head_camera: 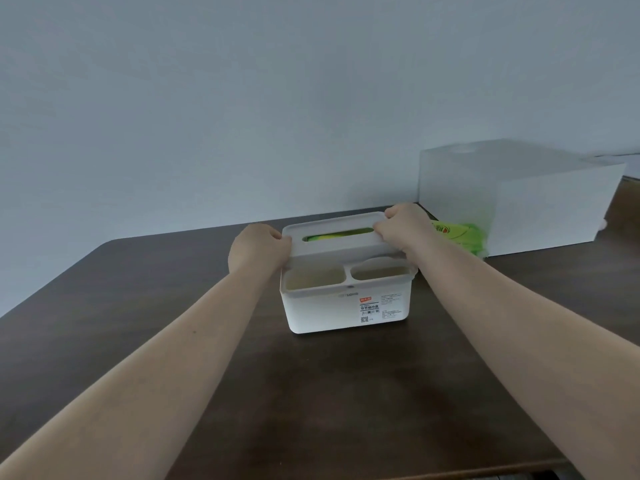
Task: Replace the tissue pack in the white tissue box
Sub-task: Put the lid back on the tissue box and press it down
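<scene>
Dark brown wood table [114,306], far edge vs pale wall. White tissue box [346,306] stands mid-table, nearer far edge, label side facing cam. Big frosted white box [540,206] at far right corner. Green tissue pack [464,237] lies on table btwn the two, touching big box's near left corner.

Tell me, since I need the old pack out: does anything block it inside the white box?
Yes. The lid sits over the green pack, which shows only through the slot. The left hand and right hand grip the lid's two ends.
</scene>
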A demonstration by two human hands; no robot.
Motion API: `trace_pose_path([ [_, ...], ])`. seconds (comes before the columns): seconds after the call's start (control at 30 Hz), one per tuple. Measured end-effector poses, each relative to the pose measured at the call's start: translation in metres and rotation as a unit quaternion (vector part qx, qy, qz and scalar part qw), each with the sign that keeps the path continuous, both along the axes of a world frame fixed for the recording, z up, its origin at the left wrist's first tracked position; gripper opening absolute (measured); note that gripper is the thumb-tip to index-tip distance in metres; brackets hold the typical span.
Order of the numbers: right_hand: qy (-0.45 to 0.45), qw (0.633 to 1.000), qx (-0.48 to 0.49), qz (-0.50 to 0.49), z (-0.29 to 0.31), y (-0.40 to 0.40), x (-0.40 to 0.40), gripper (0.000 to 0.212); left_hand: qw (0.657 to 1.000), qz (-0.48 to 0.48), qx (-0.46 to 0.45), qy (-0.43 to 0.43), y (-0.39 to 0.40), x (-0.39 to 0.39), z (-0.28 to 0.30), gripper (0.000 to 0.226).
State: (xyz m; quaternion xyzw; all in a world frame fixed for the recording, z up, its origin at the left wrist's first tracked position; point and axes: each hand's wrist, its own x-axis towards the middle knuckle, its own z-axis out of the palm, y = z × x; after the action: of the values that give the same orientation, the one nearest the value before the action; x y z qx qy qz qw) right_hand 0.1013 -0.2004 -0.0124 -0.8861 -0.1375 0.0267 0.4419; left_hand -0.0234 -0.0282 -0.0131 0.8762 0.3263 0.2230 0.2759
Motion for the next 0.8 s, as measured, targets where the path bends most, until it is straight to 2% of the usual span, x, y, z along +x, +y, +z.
trace_pose_path([
  [0.1, -0.003, 1.000, -0.014, 0.016, -0.001, 0.000, 0.001, 0.016, 0.999, -0.009, -0.027, -0.017, 0.001, -0.001, -0.002, 0.023],
  [0.2, 0.015, 1.000, 0.015, 0.013, -0.002, 0.001, 0.002, 0.013, 0.999, -0.007, -0.030, -0.024, 0.001, 0.002, -0.004, 0.020],
  [0.37, 0.020, 1.000, -0.002, 0.021, -0.006, 0.005, 0.002, 0.013, 0.997, 0.014, -0.041, -0.056, -0.002, 0.003, -0.012, 0.024],
  [0.5, 0.032, 0.999, -0.008, 0.023, -0.009, 0.005, 0.002, 0.033, 0.996, 0.011, -0.058, -0.073, -0.002, 0.006, -0.014, 0.024],
  [0.57, 0.032, 0.999, -0.008, 0.020, -0.008, 0.004, 0.001, 0.034, 0.994, 0.008, -0.068, -0.086, -0.001, 0.006, -0.015, 0.026],
  [0.67, 0.015, 0.999, -0.042, 0.014, -0.010, 0.003, 0.000, 0.035, 0.992, 0.009, -0.085, -0.093, -0.002, 0.006, -0.018, 0.031],
  [0.8, 0.006, 1.000, -0.026, 0.004, -0.015, 0.003, 0.001, 0.030, 0.989, 0.019, -0.129, -0.070, -0.002, 0.007, -0.021, 0.050],
])
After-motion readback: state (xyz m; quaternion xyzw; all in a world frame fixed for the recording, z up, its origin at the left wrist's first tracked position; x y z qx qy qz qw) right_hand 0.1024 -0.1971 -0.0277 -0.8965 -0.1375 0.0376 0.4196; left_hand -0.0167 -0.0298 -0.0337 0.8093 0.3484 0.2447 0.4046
